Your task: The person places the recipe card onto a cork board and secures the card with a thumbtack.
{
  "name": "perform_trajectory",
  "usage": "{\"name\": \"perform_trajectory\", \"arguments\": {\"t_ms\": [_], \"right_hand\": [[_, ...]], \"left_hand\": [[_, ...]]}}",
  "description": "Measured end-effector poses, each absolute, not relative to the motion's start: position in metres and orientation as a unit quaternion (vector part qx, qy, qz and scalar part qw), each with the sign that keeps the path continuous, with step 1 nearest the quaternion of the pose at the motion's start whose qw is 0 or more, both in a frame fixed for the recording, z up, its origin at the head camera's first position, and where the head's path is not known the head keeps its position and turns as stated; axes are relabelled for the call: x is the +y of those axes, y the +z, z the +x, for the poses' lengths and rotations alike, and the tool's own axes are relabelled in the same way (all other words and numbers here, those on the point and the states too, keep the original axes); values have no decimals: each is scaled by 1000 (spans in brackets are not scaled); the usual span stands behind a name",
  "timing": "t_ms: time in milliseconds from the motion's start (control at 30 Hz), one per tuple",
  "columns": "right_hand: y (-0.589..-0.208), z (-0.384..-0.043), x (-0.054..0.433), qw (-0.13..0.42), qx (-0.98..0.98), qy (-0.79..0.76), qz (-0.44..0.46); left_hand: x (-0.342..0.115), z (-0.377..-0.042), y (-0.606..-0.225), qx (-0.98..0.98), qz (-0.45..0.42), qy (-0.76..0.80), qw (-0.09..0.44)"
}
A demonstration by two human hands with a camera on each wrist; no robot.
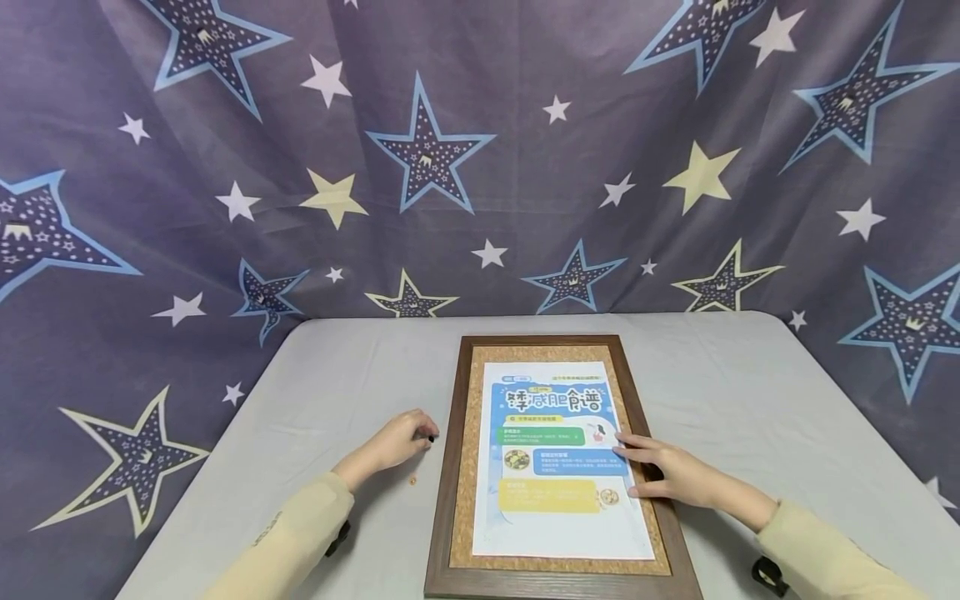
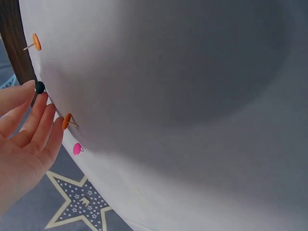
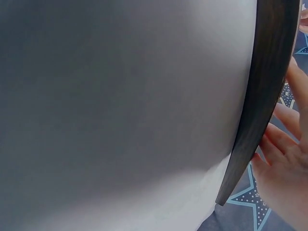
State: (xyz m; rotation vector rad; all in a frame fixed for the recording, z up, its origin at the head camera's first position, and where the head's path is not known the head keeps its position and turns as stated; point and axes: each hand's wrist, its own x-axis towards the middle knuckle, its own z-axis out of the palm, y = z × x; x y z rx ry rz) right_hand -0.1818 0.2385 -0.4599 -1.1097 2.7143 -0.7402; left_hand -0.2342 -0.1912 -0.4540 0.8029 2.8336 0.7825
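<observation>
My left hand (image 1: 393,446) is over the table just left of the framed corkboard (image 1: 462,500). Between its thumb and index finger it pinches a black thumbtack (image 2: 40,87). Two orange thumbtacks, one by the fingers (image 2: 66,121) and one closer to the frame, lie on the cloth in the left wrist view. A pink thumbtack (image 2: 77,148) is beside them. A printed paper poster (image 1: 555,533) with blue, green and yellow blocks lies on the cork. My right hand (image 1: 682,477) reaches across the board's right side, its extended fingertips resting on the poster's right edge.
The board's dark brown wooden frame (image 1: 555,585) reaches close to the near side of the view. A light grey cloth covers the table (image 1: 360,375). Behind stands a purple curtain (image 1: 517,100) printed with stars.
</observation>
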Motion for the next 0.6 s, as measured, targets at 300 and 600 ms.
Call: {"name": "perform_trajectory", "arguments": {"t_ms": [300, 600], "right_hand": [[-459, -182, 238, 65, 894, -252, -363], [-458, -181, 237, 65, 896, -251, -360]], "left_hand": [[-191, -237, -455, 926, 282, 248, 36], [-190, -238, -457, 933, 273, 234, 29]]}}
